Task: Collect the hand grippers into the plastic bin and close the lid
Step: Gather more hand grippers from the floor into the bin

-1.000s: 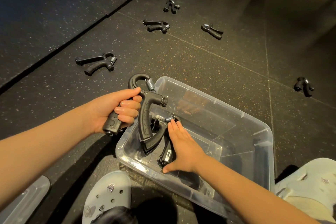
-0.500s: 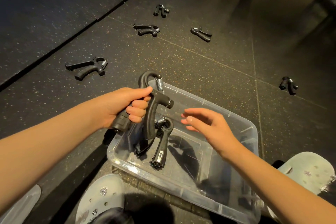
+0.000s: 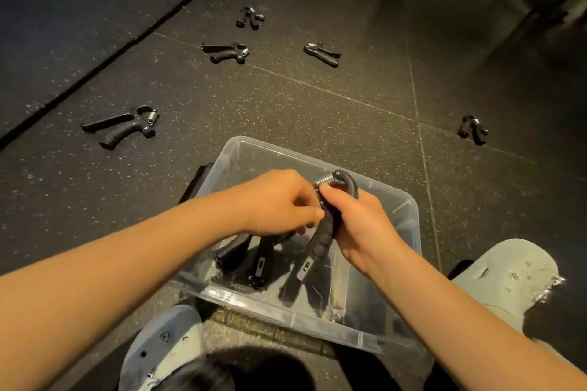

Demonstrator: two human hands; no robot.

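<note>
A clear plastic bin [image 3: 409, 225] stands on the dark floor in front of me, without a lid on it. Over the bin I hold a black hand gripper [image 3: 320, 241] with a metal spring at its top. My left hand [image 3: 276, 203] and my right hand [image 3: 359, 225] are both closed on it, its handles pointing down into the bin. Another hand gripper [image 3: 254, 260] lies inside the bin at the left. Several more lie on the floor: one at the left [image 3: 124, 125], three farther back [image 3: 227, 52] [image 3: 249, 17] [image 3: 322, 54], and one at the right [image 3: 473, 128].
Two pale clogs on my feet sit close to the bin, one at the bottom left [image 3: 165, 346] and one at the right [image 3: 505, 276]. A seam [image 3: 95, 73] divides the speckled floor mat from a darker mat at the left. A dark flat object [image 3: 197, 181] sits behind the bin's left wall.
My left hand has carried the hand gripper to the right, over the bin's middle. My right hand rose out of the bin and closed on the same hand gripper.
</note>
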